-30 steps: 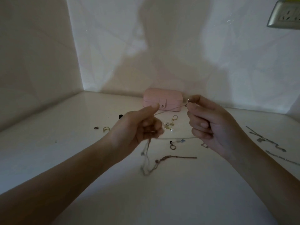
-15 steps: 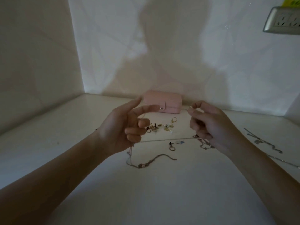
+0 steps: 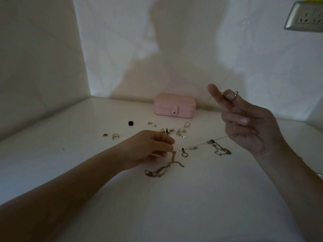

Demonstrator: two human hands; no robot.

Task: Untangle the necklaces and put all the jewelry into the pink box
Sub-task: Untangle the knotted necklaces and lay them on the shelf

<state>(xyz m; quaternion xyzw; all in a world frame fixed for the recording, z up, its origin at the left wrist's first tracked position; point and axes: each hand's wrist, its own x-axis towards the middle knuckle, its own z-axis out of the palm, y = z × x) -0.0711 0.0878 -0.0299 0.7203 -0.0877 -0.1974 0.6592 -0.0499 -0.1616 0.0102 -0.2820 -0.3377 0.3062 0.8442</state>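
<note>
The pink box stands shut against the back wall. My left hand is low over the white counter, its fingertips pinching one end of a brownish necklace that lies bunched below it. My right hand is raised to the right of the box and pinches the clasp end of a thin silver chain between thumb and forefinger. A faint strand runs from it down toward my left hand. Several earrings and rings lie scattered in front of the box. Another small chain lies below my right hand.
A black bead and a gold ring lie at the left of the scatter. The counter sits in a corner, with walls at left and back. A wall socket is at the top right. The light is dim.
My left hand has dropped to the counter with the brownish necklace's end. My right hand has risen up and to the right with the clasp, so the hands are farther apart.
</note>
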